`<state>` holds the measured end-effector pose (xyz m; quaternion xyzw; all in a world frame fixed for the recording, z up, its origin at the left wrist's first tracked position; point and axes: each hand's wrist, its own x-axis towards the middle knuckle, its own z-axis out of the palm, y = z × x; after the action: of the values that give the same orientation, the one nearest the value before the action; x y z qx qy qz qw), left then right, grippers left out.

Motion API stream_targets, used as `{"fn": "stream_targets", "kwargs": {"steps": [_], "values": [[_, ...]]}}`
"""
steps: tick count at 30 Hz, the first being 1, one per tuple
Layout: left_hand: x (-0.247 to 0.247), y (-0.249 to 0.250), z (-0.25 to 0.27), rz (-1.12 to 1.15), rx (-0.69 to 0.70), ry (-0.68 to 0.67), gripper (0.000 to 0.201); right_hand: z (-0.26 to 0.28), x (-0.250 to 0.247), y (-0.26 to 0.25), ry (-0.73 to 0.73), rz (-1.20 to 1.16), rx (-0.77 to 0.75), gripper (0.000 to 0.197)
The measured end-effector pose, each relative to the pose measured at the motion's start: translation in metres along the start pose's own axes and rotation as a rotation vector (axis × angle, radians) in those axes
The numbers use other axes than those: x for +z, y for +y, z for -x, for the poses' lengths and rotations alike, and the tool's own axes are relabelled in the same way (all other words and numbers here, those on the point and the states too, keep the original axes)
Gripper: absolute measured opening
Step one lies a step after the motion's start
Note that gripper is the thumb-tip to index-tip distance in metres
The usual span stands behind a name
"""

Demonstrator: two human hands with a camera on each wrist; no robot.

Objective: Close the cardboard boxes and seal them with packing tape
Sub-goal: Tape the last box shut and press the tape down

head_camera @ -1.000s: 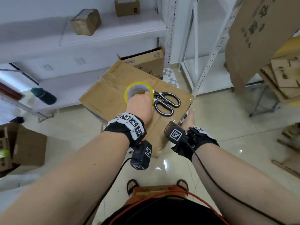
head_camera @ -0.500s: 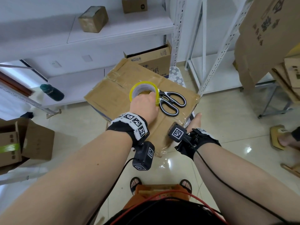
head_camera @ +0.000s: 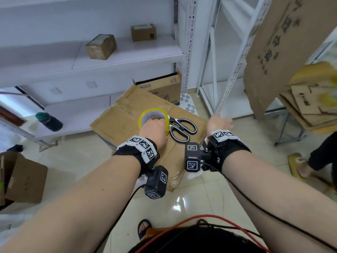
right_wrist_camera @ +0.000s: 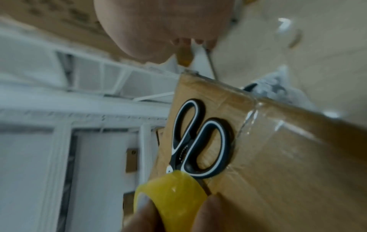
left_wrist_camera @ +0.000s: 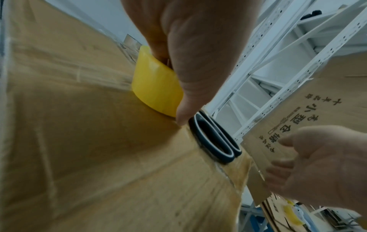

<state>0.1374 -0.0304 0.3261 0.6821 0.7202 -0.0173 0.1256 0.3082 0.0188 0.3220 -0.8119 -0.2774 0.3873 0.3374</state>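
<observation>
Gripping the yellow packing tape roll [head_camera: 152, 117] at centre frame, the left hand [head_camera: 154, 129] was seen with fingers inside the core and thumb on the outer wall; the roll rested on the closed cardboard box [head_camera: 116, 125]. Black-handled scissors [head_camera: 183, 129] lay just beside it, to the right. The right hand [head_camera: 218, 123] was held off the box's right edge, fingers loosely curled, holding nothing. Clear tape was already visible along the box seam, so this box was judged largely sealed; an open box [head_camera: 21, 178] at lower left appeared unsealed
</observation>
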Motion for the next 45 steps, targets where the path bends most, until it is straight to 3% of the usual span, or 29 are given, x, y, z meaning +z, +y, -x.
{"fn": "stream_targets", "kwargs": {"steps": [2,4,6,8,11,14,17,21,25,30,36,42,45], "values": [[-0.006,-0.002,0.002,0.076,-0.011,-0.013,0.011,0.008,0.003,-0.013,0.02,0.122,-0.239,0.036],[-0.01,-0.002,0.006,0.152,-0.011,-0.017,0.01,0.017,0.01,-0.016,-0.098,0.249,-0.456,0.026],[-0.014,-0.004,0.011,0.181,0.013,-0.028,0.016,0.024,0.018,-0.015,-0.269,0.401,-0.521,0.023],[-0.017,-0.008,0.014,0.184,0.022,-0.005,0.021,0.029,0.027,-0.011,-0.344,0.615,-0.562,0.021],[-0.017,-0.016,0.013,0.141,0.029,-0.011,0.032,0.036,0.036,-0.008,-0.299,0.915,-0.704,0.024],[-0.018,-0.019,0.014,0.046,0.069,-0.066,0.023,0.041,0.038,-0.012,-0.31,1.049,-0.825,0.031],[-0.024,-0.019,0.012,-0.012,0.099,-0.105,0.023,0.045,0.037,-0.017,-0.321,1.136,-0.879,0.02],[-0.035,-0.024,0.007,0.055,0.057,-0.034,0.038,0.048,0.032,-0.024,-0.32,1.074,-0.806,0.027],[-0.05,-0.038,0.0,0.155,-0.075,0.152,0.046,0.046,0.023,-0.033,-0.281,0.767,-0.678,0.025],[-0.07,-0.054,-0.009,0.064,-0.1,0.213,0.021,0.028,0.018,-0.043,-0.113,0.516,-0.501,0.029],[-0.076,-0.061,-0.034,0.097,-0.213,0.045,0.032,0.013,0.024,-0.041,-0.034,0.416,-0.335,0.028],[-0.087,-0.08,-0.063,0.145,-0.304,-0.038,0.031,0.002,0.014,-0.047,-0.289,0.458,-0.175,0.038],[-0.093,-0.092,-0.076,0.151,-0.344,-0.043,0.029,0.005,0.012,-0.053,-0.308,0.424,-0.128,0.039]]}}
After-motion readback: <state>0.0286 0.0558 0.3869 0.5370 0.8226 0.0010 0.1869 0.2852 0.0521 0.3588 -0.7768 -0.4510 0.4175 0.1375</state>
